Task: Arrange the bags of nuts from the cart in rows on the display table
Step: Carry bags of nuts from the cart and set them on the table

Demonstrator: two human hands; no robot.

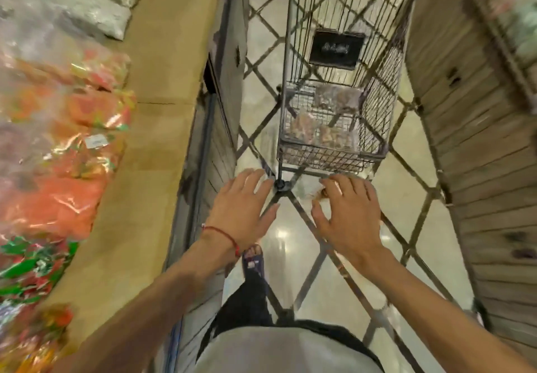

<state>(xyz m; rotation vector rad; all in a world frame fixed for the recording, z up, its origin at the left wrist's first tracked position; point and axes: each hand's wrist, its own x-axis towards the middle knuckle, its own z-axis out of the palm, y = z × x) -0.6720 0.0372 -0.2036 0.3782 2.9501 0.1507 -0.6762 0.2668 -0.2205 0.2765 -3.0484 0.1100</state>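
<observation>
floor (406, 204): glossy, pale, dark diagonal lattice lines | right: wooden slatted stand (488, 169) | light: glare (283, 234) on floor

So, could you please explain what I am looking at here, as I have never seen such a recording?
This is one picture from a wide-angle camera worn on a person's head, looking down towards the floor. There is no machine: you see the person's own two bare hands. The left hand, with a red string at its wrist, is open and holds nothing. The right hand is spread too; something brownish shows at its fingertips, but blur hides whether it is held. Ahead stands a wire cart with a few bags of nuts on its bottom. On the left is the display table, with colourful bags lying along it. On the right is a slatted wooden unit.
</observation>
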